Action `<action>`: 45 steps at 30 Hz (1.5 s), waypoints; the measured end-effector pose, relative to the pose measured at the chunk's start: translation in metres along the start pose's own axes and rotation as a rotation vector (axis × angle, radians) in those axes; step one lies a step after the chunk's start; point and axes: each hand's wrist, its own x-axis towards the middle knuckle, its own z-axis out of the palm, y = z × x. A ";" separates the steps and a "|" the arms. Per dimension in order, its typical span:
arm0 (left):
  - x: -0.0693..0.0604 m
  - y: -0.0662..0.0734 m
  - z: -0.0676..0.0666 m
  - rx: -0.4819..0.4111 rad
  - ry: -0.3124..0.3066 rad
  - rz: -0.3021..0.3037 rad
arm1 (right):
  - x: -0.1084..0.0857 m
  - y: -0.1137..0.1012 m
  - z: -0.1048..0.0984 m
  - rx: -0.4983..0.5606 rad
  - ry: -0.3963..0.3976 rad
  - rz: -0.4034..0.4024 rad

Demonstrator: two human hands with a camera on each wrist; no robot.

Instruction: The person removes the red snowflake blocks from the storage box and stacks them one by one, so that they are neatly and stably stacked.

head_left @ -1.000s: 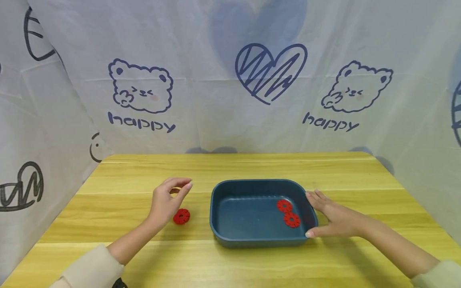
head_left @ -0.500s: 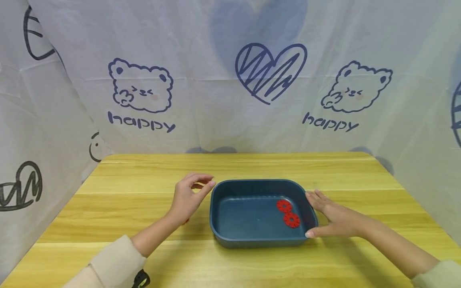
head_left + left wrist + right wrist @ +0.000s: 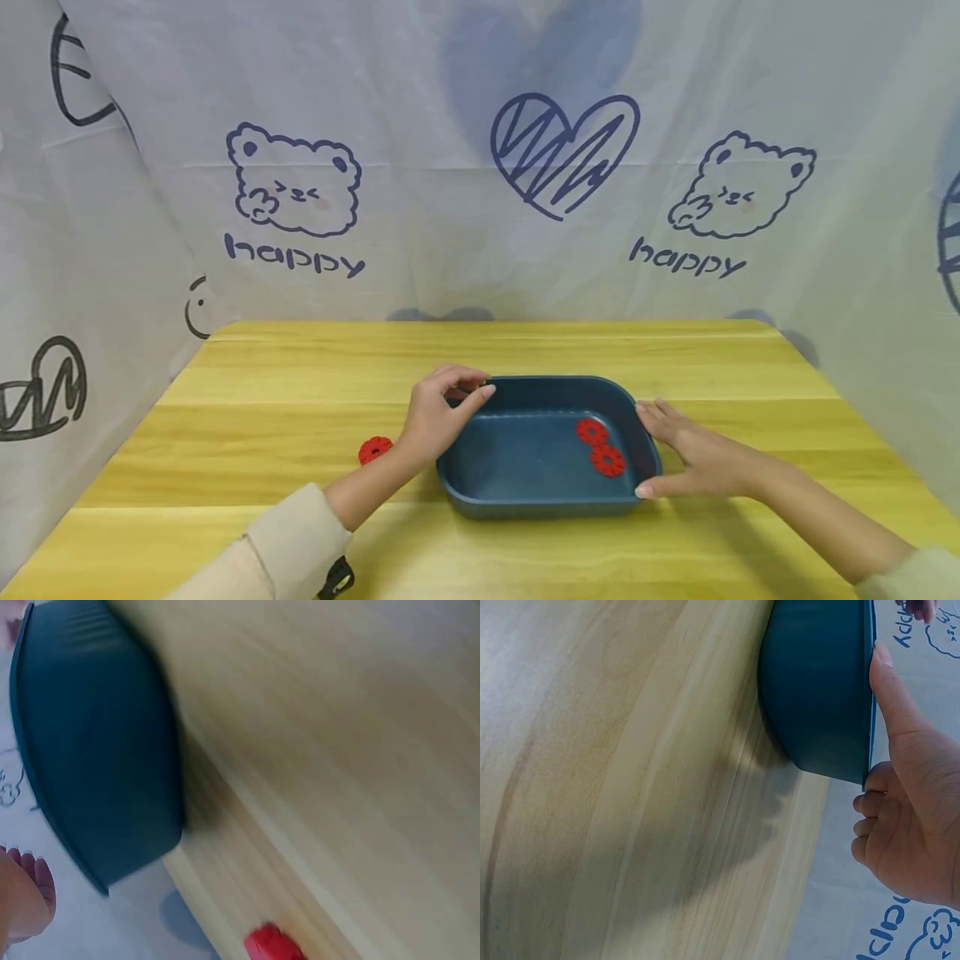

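A dark blue-green plastic tray (image 3: 540,503) stands on the table, with two red notched discs (image 3: 592,432) lying flat inside near its right end. My right hand (image 3: 701,458) grips that end, thumb at the front corner and fingers at the back; the right wrist view shows its thumb (image 3: 892,690) on the rim. Over the tray's left end is my left hand (image 3: 442,417), thumb and index tips close together. Whether something small sits between them is hidden. Another red notched disc (image 3: 375,450) lies on the table beside the left forearm, partly covered by it.
The light wood table (image 3: 262,375) meets a white printed cloth (image 3: 420,208) behind and at both sides. A black strap-like object (image 3: 337,577) shows under the left sleeve.
My left hand has moved right, from above the loose red disc to over the tray's left end. My right hand, the tray and its two discs have stayed in place.
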 end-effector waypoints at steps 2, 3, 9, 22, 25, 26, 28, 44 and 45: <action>-0.002 0.001 0.008 0.011 -0.017 0.011 | 0.001 0.000 0.001 -0.003 0.002 -0.009; -0.003 0.002 0.012 0.016 -0.024 0.016 | 0.002 0.000 0.002 -0.005 0.002 -0.011; -0.003 0.007 0.037 0.014 -0.094 -0.006 | 0.003 0.001 0.001 -0.012 0.001 -0.004; -0.004 0.012 0.080 0.010 -0.245 -0.009 | 0.001 0.000 0.000 -0.007 0.000 0.005; -0.004 0.013 0.086 0.030 -0.261 -0.029 | 0.001 0.000 0.000 -0.011 0.001 0.001; -0.004 0.014 0.088 0.041 -0.263 -0.031 | 0.001 0.000 0.000 -0.011 0.000 -0.001; -0.003 0.014 0.093 0.063 -0.269 -0.030 | 0.000 0.000 0.000 -0.013 0.001 -0.005; 0.002 0.016 0.124 0.244 -0.467 -0.114 | 0.001 0.000 0.000 0.004 -0.008 -0.013; 0.002 0.015 0.125 0.250 -0.475 -0.120 | 0.001 0.000 0.000 0.004 -0.008 -0.012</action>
